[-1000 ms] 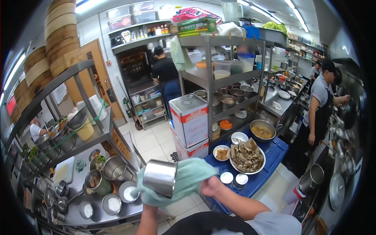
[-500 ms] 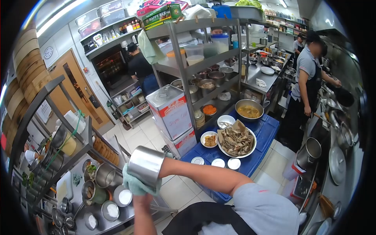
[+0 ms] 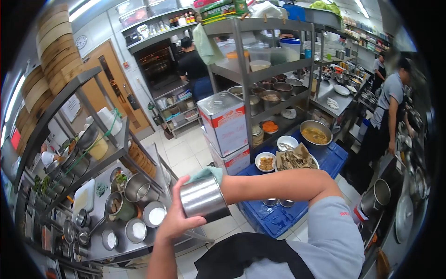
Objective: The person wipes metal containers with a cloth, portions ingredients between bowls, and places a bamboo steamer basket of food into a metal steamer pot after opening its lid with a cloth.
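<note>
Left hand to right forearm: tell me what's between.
A steel pot is between left hand and right forearm, green cloth showing behind it, in the head view.

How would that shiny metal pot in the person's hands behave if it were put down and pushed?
The metal pot looks stiff, as its wall shows no visible give under the left hand. Its smooth, shiny surface could be slippery if wet. Laid on its side, its round wall would probably let it roll.
</note>
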{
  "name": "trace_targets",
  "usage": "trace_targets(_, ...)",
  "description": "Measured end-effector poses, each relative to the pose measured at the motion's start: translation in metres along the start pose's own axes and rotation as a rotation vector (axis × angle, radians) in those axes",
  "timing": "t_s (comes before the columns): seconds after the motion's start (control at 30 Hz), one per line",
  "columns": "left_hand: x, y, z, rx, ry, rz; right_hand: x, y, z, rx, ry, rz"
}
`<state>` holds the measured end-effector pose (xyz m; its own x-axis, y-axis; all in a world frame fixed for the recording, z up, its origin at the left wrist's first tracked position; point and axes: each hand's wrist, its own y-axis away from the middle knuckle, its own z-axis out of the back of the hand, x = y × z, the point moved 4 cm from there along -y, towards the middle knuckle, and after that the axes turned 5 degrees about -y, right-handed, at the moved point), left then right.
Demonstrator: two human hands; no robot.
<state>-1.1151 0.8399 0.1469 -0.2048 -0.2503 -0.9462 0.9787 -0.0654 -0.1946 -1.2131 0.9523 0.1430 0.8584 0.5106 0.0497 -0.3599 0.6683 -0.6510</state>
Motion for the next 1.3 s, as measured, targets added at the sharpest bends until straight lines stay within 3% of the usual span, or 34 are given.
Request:
trace_targets(0.07,0.011,0.0,0.0,0.014,0.082,-0.032,0.015,-0.001,0.013,0.013,-0.087,-0.033)
trace_targets(0.13,0.02,0.0,0.008,-0.026,0.512,-0.058,0.013,0.0,0.015,0.086,0.028,-0.35)
trace_targets(0.2,0.027,0.003,0.014,-0.008,0.734,-0.059,0.027,0.017,0.016,0.026,0.163,-0.309)
trace_targets(0.27,0.037,0.007,0.009,-0.013,0.784,-0.058,0.044,0.052,0.006,-0.401,-0.121,-0.649)
trace_targets(0.33,0.055,0.007,0.003,-0.025,0.878,-0.007,0.046,0.096,-0.052,-0.756,-0.156,-0.825)
trace_targets(0.4,0.073,0.006,-0.004,-0.023,0.974,0.039,0.051,0.088,-0.07,-1.032,-1.244,-0.902)
trace_targets(0.47,0.082,0.003,-0.006,0.011,1.116,0.023,0.056,0.099,-0.089,-0.869,-1.353,-1.088)
trace_targets(0.53,0.075,0.001,-0.012,0.002,1.137,0.013,0.064,0.096,-0.114,-0.761,-1.24,-1.06)
trace_targets(0.57,0.073,0.002,-0.016,0.027,0.993,0.01,0.059,0.102,-0.106,-0.696,-0.831,-1.272)
trace_targets(0.6,0.072,0.002,-0.018,0.053,0.848,0.009,0.058,0.076,-0.074,-0.823,-0.751,-1.224)
trace_targets(0.63,0.075,0.002,-0.019,0.101,0.776,-0.008,0.048,0.09,-0.082,-0.823,-0.846,-1.222)
trace_targets(0.7,0.076,0.008,-0.01,0.131,0.853,0.006,0.04,0.11,-0.075,-0.814,-0.943,-1.215)
trace_targets(0.77,0.078,0.017,-0.001,0.15,0.949,0.038,0.051,0.108,-0.038,-0.672,-0.626,-1.28)
trace_targets(0.8,0.12,0.025,-0.001,0.205,1.094,0.09,0.059,0.1,-0.014,-0.727,-0.583,-1.254)
trace_targets(0.87,0.119,0.037,-0.011,0.128,1.212,0.082,0.069,0.1,0.02,-0.884,-0.495,-1.252)
trace_targets(0.93,0.105,0.046,-0.026,0.175,1.388,0.109,0.067,0.11,0.035,-1.132,-0.591,-1.195)
trace_targets(0.97,0.105,0.049,-0.033,0.177,1.392,0.084,0.068,0.109,0.041,-1.14,-0.582,-1.193)
trace_targets(1.03,0.096,0.046,-0.041,0.185,1.391,0.052,0.074,0.097,0.06,-1.365,-0.787,-1.005)
trace_targets(1.13,0.083,0.046,-0.053,0.329,1.507,0.083,0.095,0.055,0.075,-1.328,-0.793,-0.871)
trace_targets(1.17,0.103,0.046,-0.052,0.238,1.405,0.122,0.103,0.044,0.074,-1.072,-0.679,-0.794)
trace_targets(1.2,0.119,0.046,-0.049,0.152,1.302,0.163,0.1,0.038,0.073,-1.08,-0.688,-0.792)
trace_targets(1.23,0.127,0.046,-0.05,0.249,1.258,0.16,0.095,0.019,0.063,-0.56,-0.584,-0.871)
trace_targets(1.27,0.094,0.041,-0.047,0.16,1.183,0.141,0.096,0.008,0.045,-0.05,-0.458,-0.91)
trace_targets(1.3,0.083,0.039,-0.041,0.12,1.03,0.064,0.08,0.025,0.014,-0.01,-0.703,-1.104)
